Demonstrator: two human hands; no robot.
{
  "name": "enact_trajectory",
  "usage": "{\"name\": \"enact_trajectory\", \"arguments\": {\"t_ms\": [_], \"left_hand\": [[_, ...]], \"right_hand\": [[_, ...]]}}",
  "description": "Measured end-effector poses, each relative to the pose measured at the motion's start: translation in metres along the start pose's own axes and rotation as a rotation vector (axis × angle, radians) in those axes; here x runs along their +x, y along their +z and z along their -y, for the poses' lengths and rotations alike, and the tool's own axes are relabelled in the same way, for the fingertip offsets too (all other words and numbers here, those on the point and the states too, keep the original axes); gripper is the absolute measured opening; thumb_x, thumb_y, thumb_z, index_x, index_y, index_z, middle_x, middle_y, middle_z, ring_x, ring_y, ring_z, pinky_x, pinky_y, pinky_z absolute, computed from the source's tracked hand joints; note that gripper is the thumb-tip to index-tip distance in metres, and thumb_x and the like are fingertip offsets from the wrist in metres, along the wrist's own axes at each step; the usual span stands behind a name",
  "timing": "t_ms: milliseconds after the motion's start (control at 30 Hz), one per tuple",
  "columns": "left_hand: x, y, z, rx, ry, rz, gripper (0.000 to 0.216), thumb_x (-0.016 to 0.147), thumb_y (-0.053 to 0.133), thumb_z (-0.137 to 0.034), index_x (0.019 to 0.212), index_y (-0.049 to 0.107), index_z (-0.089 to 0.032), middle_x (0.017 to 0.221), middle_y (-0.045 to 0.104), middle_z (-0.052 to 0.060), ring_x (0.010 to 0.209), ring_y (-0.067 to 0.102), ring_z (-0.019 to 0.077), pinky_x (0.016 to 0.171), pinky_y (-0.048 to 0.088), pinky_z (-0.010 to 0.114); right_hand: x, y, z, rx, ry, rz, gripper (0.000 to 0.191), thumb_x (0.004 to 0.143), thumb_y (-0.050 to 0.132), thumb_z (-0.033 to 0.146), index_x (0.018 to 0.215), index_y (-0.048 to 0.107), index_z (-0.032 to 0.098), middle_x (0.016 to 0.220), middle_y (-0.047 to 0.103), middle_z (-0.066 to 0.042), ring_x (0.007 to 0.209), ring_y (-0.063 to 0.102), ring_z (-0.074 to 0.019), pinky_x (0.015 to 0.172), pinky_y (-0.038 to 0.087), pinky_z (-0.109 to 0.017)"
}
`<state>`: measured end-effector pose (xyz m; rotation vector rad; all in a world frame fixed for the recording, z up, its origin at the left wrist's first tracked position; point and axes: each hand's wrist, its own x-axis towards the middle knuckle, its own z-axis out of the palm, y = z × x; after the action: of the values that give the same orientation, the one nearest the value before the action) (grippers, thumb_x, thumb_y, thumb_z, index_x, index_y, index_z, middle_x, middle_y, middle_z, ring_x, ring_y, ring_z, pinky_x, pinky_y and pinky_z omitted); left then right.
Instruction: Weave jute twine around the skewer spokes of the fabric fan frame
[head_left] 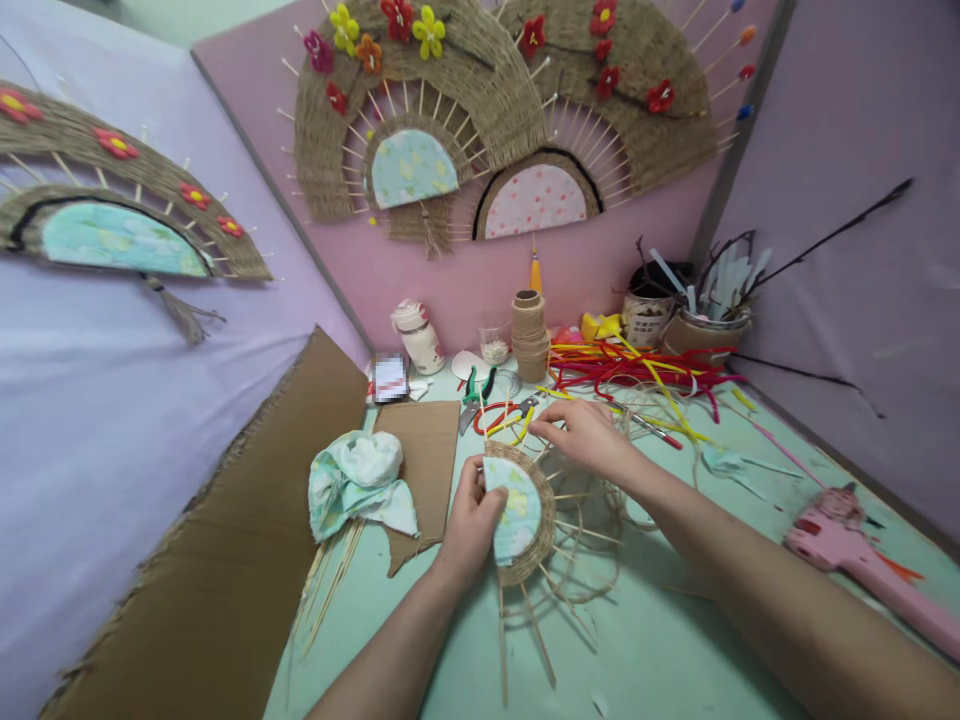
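Note:
A half-round fan piece (517,512) stands on its side above the table, with a pale blue floral cloth centre, a twine-woven rim and thin sticks radiating outward. My left hand (474,515) grips its straight edge, thumb over the cloth. At the upper rim, my right hand (581,432) has thumb and forefinger pinched together near the sticks; what lies between them, probably twine, is too fine to make out. Loose loops of twine (619,560) trail on the table to the right of the fan.
Crumpled floral cloth (356,485) and cardboard (424,450) lie left. Scissors (499,415), a twine spool (530,335) and red pipe cleaners (637,365) are behind. A pink glue gun (862,550) rests right. A white bottle (418,335) stands at the back; finished fans (420,70) hang above.

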<state>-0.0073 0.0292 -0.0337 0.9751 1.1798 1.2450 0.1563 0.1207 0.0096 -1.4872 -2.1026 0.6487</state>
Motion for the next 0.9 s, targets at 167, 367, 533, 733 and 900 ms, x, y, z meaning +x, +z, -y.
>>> {"name": "enact_trajectory", "arguments": {"t_ms": [167, 367, 533, 733, 900], "left_hand": [[0.0, 0.002, -0.001, -0.004, 0.006, 0.022, 0.029, 0.076, 0.055, -0.021, 0.104, 0.047, -0.021, 0.088, 0.062, -0.001, 0.067, 0.055, 0.0108, 0.06, 0.045, 0.022], [-0.002, 0.002, -0.001, -0.014, 0.022, 0.052, 0.028, 0.076, 0.056, -0.021, 0.104, 0.048, -0.021, 0.089, 0.062, -0.001, 0.068, 0.055, 0.0103, 0.062, 0.045, 0.021], [-0.001, 0.0, 0.001, -0.015, 0.043, 0.075, 0.028, 0.078, 0.056, -0.021, 0.105, 0.048, -0.021, 0.091, 0.061, 0.0, 0.071, 0.055, 0.0104, 0.064, 0.045, 0.021], [-0.001, 0.0, 0.001, -0.005, 0.044, 0.076, 0.028, 0.077, 0.058, -0.024, 0.104, 0.049, -0.02, 0.095, 0.061, 0.002, 0.078, 0.056, 0.0126, 0.069, 0.046, 0.023], [-0.002, 0.0, 0.001, -0.014, 0.031, 0.083, 0.03, 0.077, 0.059, -0.025, 0.105, 0.049, -0.021, 0.096, 0.061, 0.002, 0.077, 0.056, 0.0125, 0.068, 0.047, 0.023]], "right_hand": [[-0.001, 0.001, 0.001, 0.049, 0.023, -0.011, 0.024, 0.082, 0.056, 0.035, 0.073, 0.074, 0.022, 0.086, 0.074, -0.002, 0.087, 0.064, -0.0219, 0.081, 0.036, -0.033], [0.001, 0.001, 0.001, 0.181, 0.062, 0.028, 0.025, 0.079, 0.055, 0.035, 0.07, 0.072, 0.018, 0.077, 0.073, -0.004, 0.078, 0.064, -0.0201, 0.071, 0.041, -0.028], [0.005, 0.004, -0.009, 0.271, 0.096, 0.094, 0.029, 0.075, 0.057, 0.041, 0.07, 0.072, 0.016, 0.071, 0.07, -0.003, 0.072, 0.062, -0.0195, 0.063, 0.042, -0.026], [0.007, 0.002, -0.015, 0.349, 0.065, 0.13, 0.029, 0.073, 0.058, 0.042, 0.068, 0.07, 0.015, 0.066, 0.066, -0.002, 0.064, 0.057, -0.0162, 0.058, 0.039, -0.025], [0.005, -0.002, -0.01, 0.444, 0.106, 0.153, 0.027, 0.07, 0.06, 0.041, 0.063, 0.065, 0.015, 0.055, 0.055, 0.001, 0.053, 0.045, -0.0115, 0.05, 0.032, -0.024]]}}
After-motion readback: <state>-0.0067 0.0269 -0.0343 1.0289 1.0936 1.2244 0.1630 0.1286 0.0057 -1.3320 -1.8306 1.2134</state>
